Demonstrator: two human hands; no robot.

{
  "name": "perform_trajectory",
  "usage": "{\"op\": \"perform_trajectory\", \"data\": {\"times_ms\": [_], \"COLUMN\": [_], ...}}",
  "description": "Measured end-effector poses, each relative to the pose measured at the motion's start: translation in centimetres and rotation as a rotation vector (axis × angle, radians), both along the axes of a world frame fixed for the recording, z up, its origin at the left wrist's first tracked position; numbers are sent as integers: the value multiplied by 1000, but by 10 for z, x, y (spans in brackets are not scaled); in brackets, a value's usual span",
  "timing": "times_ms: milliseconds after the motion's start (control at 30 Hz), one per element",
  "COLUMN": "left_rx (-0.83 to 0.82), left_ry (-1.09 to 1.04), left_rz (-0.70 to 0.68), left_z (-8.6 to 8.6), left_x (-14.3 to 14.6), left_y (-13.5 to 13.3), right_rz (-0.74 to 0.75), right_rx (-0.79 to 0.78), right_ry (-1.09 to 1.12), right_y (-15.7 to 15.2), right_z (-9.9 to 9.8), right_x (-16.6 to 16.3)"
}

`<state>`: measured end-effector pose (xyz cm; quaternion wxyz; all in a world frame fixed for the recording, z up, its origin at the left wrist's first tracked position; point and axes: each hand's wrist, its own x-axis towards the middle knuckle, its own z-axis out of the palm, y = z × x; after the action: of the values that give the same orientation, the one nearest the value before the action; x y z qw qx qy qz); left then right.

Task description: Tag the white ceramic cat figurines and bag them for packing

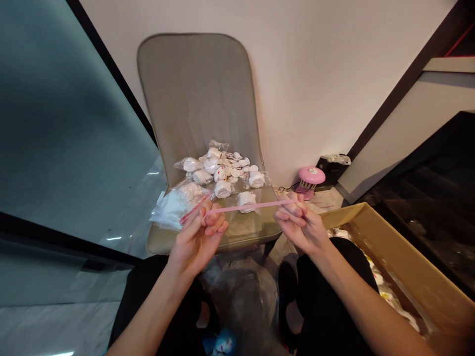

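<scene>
A narrow pink strip (252, 205) is stretched nearly level between my two hands, in front of a chair seat. My left hand (204, 232) pinches its left end, with a darker red-pink piece (195, 208) sticking up by the fingers. At the other end, my right hand (299, 222) grips the strip between thumb and fingers. Behind it, a white item in a clear bag (247, 199) lies near the seat's front. Farther back is a pile of white bagged items (213, 165) with loose white discs (237, 165). Flat clear bags (166, 207) lie at the seat's left.
The grey chair (200, 89) stands against a pale wall. A cardboard box (408, 257) with bagged items is by my right leg. A pink mushroom-shaped device (311, 175) stands beyond it. Something blue (224, 341) lies on the floor between my feet. Glass (67, 123) borders the left.
</scene>
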<state>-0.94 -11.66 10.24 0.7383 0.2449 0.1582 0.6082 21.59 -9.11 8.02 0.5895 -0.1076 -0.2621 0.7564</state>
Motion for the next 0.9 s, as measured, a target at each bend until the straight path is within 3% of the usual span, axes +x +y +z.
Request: {"op": "perform_trajectory", "data": {"times_ms": [900], "left_rx": [-16], "left_ry": [26], "left_rz": [42], "left_z": [0], "left_x": [-4], "left_y": [2], "right_rz": [-105], "right_rx": [-2], "right_ry": [20], "right_y": [2], "right_z": [-4], "right_x": [15]}}
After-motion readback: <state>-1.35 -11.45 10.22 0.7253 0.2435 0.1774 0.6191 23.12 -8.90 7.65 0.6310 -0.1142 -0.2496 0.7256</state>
